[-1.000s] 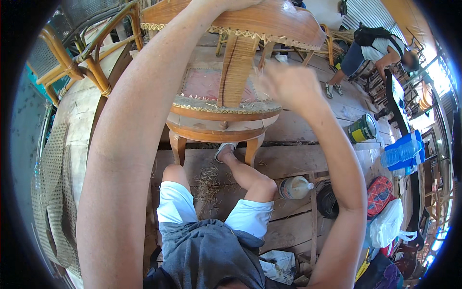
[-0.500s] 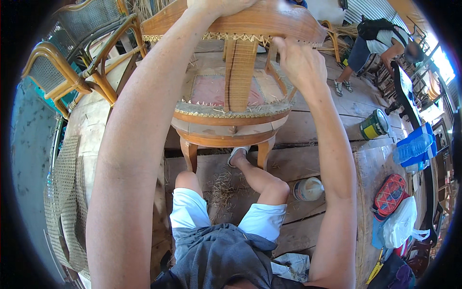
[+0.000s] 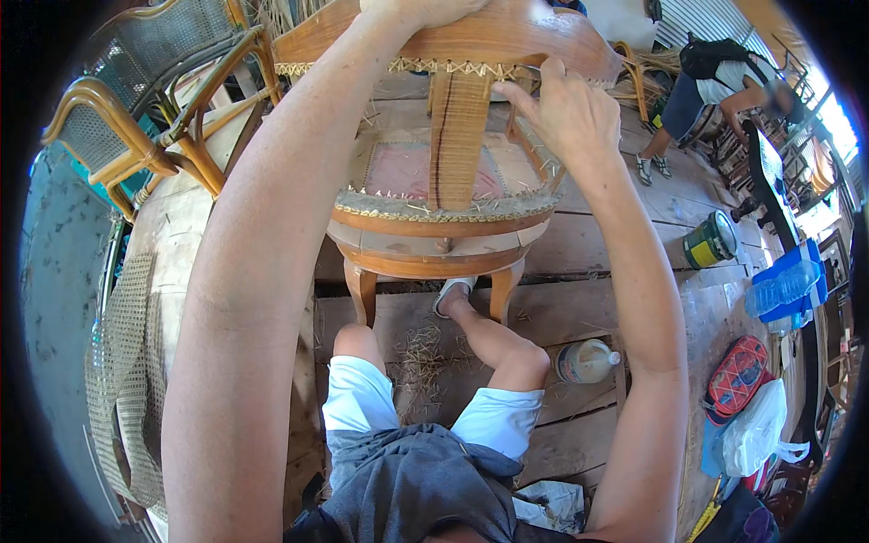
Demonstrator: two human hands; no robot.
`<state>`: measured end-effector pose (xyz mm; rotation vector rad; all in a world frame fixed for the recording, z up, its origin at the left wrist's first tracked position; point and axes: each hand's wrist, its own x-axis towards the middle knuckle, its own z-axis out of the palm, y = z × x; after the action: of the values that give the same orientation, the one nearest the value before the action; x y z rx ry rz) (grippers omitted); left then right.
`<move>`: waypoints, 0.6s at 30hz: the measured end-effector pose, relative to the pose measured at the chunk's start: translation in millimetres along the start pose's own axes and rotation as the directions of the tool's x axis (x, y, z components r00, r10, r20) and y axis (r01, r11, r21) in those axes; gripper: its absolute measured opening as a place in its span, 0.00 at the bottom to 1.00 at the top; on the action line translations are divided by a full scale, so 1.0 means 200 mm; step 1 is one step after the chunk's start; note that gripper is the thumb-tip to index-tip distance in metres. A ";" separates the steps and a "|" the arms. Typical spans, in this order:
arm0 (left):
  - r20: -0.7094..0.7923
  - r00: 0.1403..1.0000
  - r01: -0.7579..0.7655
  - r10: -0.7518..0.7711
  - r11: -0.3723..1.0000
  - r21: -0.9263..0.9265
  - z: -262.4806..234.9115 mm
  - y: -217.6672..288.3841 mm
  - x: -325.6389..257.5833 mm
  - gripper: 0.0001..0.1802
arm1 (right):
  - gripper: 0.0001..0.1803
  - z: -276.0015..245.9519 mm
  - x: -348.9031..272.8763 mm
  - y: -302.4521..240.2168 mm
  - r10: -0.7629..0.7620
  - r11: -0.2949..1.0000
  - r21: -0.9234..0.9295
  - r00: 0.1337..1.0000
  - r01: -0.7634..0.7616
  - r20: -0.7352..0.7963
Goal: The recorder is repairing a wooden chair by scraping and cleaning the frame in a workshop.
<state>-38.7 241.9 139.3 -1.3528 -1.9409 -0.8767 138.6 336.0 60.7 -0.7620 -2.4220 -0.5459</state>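
The wooden chair [image 3: 439,264] stands at the upper centre of the frame. Your left hand [image 3: 424,11] lies on its top rail [image 3: 520,41]; how its fingers close, I cannot tell. Your right hand [image 3: 579,110] has thumb and forefinger apart, near the woven binding [image 3: 466,68]. Expect stiff, fairly heavy wood, perhaps slippery; grip the rail. The binding looks brittle, so pinch it lightly.

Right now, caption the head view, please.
Left hand at the top rail of a chair, right hand at its laced edge.
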 end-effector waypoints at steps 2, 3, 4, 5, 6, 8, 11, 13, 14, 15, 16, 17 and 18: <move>-0.005 1.000 -0.015 0.015 0.999 -0.041 0.03 0.02 0.02 0.40 | 0.40 0.00 0.01 0.03 0.022 1.000 -0.021 0.999 -0.022 0.043; -0.007 1.000 -0.022 0.022 0.998 -0.054 0.05 0.02 0.02 0.40 | 0.39 0.00 0.01 0.05 0.018 1.000 -0.012 0.999 -0.017 0.036; -0.021 1.000 0.004 -0.004 0.999 0.041 -0.07 -0.03 0.00 0.39 | 0.39 -0.05 0.06 -0.03 -0.015 0.998 0.053 1.000 0.016 -0.008; -0.038 0.999 0.009 -0.007 0.999 0.043 -0.02 -0.01 0.01 0.38 | 0.39 -0.03 0.06 0.00 0.006 1.000 0.014 1.000 -0.006 -0.018; -0.056 0.998 -0.014 0.015 1.000 0.007 0.01 0.01 0.02 0.38 | 0.38 0.01 0.04 0.01 0.012 1.000 0.014 0.999 -0.011 -0.033; 0.003 1.000 0.026 -0.026 0.999 -0.040 -0.04 0.04 -0.02 0.36 | 0.37 0.02 0.02 0.00 0.017 1.000 0.024 0.998 -0.015 -0.067; 0.003 0.999 -0.043 0.043 0.994 0.104 0.04 -0.02 0.01 0.46 | 0.31 0.02 0.02 0.00 -0.002 0.995 0.096 0.999 0.005 -0.034; -0.005 0.999 -0.051 0.052 0.992 0.115 0.08 -0.04 0.01 0.46 | 0.31 0.01 0.00 -0.01 -0.016 0.997 0.075 0.999 0.020 -0.051; -0.007 0.999 -0.050 0.052 0.990 0.131 0.07 -0.04 0.01 0.47 | 0.30 0.00 0.00 -0.01 -0.037 0.997 0.062 0.998 0.040 -0.060; -0.010 0.999 -0.050 0.052 0.990 0.134 0.06 -0.04 0.01 0.47 | 0.30 -0.01 0.01 -0.01 -0.038 0.997 0.064 0.997 0.042 -0.064; 0.010 0.999 -0.032 0.031 0.992 0.123 0.06 -0.05 0.01 0.46 | 0.29 -0.02 0.01 -0.02 -0.066 0.994 0.087 0.998 0.068 -0.023; 0.035 0.999 -0.011 0.008 0.994 0.110 0.03 -0.02 -0.01 0.46 | 0.29 -0.04 0.01 -0.02 -0.095 0.990 0.111 0.995 0.091 0.024; 0.041 0.999 -0.007 0.002 0.994 0.112 0.00 0.00 -0.02 0.46 | 0.29 -0.05 -0.01 -0.02 -0.098 0.989 0.116 0.995 0.094 0.030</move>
<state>-37.2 240.4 136.3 -1.3184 -1.9863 -0.7322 141.2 326.0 65.9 -0.6145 -2.5087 -0.4293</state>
